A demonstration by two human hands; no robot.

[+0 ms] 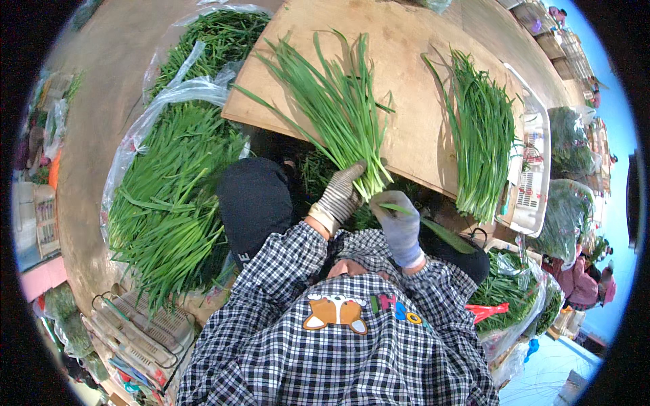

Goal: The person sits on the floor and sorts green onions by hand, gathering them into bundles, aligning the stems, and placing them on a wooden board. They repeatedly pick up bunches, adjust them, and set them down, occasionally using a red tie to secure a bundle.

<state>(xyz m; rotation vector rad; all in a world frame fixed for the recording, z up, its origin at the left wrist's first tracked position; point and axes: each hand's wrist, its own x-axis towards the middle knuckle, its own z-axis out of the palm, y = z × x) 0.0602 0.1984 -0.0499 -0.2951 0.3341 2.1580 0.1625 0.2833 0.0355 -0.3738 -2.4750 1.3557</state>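
My left hand, in a striped work glove, is closed around the pale stem ends of a bunch of green leafy stalks that look like garlic chives. Their leaves fan out away from me over the wooden board. Close to the stem ends, my right hand, in a pale thin glove, pinches a loose green leaf. A wider leaf piece shows past that hand over my dark-clad right knee; I cannot tell if it is the same leaf. Another chive bunch lies on the board's right side.
Left of me, an open plastic bag holds a big chive heap. A white plastic crate stands beyond the board's right edge. Stacked crates are at lower left, bagged greens at lower right. Other people are at far right.
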